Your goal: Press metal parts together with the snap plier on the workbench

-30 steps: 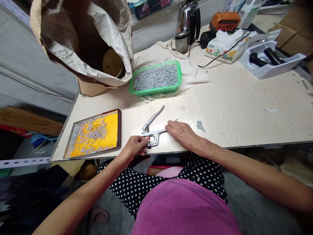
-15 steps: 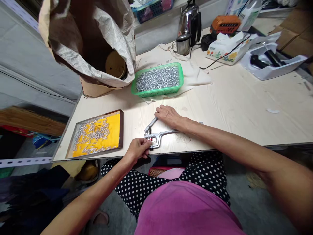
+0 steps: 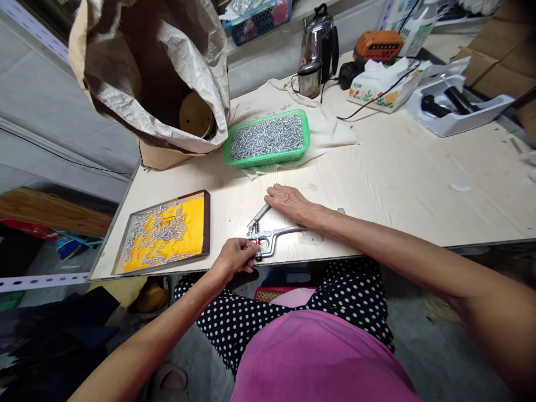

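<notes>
Grey metal snap-fastener pliers (image 3: 271, 240) lie at the table's front edge, their handles spread apart and a spring near the jaw. My right hand (image 3: 288, 202) is closed over the end of the upper handle, with the forearm crossing above the lower handle. At the jaw end my left hand (image 3: 237, 254) is pinched, fingertips against a small red part. Whatever lies between those fingertips is too small and hidden to make out. To the left, a shallow tray (image 3: 206, 223) with a yellow bottom holds many small silvery metal pieces (image 3: 161, 229).
A green plastic basket (image 3: 268, 161) full of similar metal pieces stands behind the pliers. A large open sack (image 3: 196, 61) is at the back left. Further back are a metal kettle (image 3: 317, 42), a metal cup (image 3: 309, 81), a tissue pack (image 3: 372, 92) and a white holder (image 3: 456, 123).
The view has shifted slightly. Both hands keep nearly the same places on the pliers, and the handles stay spread.
</notes>
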A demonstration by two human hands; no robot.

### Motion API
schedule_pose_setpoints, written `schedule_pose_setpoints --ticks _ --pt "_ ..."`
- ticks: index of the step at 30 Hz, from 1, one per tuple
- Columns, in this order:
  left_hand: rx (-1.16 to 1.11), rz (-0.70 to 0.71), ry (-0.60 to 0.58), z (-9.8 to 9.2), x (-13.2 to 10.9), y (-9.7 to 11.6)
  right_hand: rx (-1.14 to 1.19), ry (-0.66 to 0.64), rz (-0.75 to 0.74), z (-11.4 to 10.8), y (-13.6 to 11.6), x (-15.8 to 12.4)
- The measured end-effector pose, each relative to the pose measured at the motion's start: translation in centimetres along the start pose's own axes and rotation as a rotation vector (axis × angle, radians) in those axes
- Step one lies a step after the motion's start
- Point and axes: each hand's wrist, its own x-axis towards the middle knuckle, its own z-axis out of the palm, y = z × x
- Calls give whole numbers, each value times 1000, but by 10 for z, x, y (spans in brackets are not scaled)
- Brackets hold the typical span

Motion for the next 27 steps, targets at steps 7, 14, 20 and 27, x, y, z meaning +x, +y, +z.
schedule_pose_setpoints --ticks 7,14,20,27 --pt "-42 -25 19 4 -7 5 118 -78 -67 -20 3 -19" --pt "-32 -25 17 4 -8 8 208 -123 -152 -13 13 -38" --pt "33 6 13 3 -5 -4 206 -79 -108 -11 6 -43" --pt "653 694 432 12 -12 -13 211 -85 -28 -18 -6 -56"
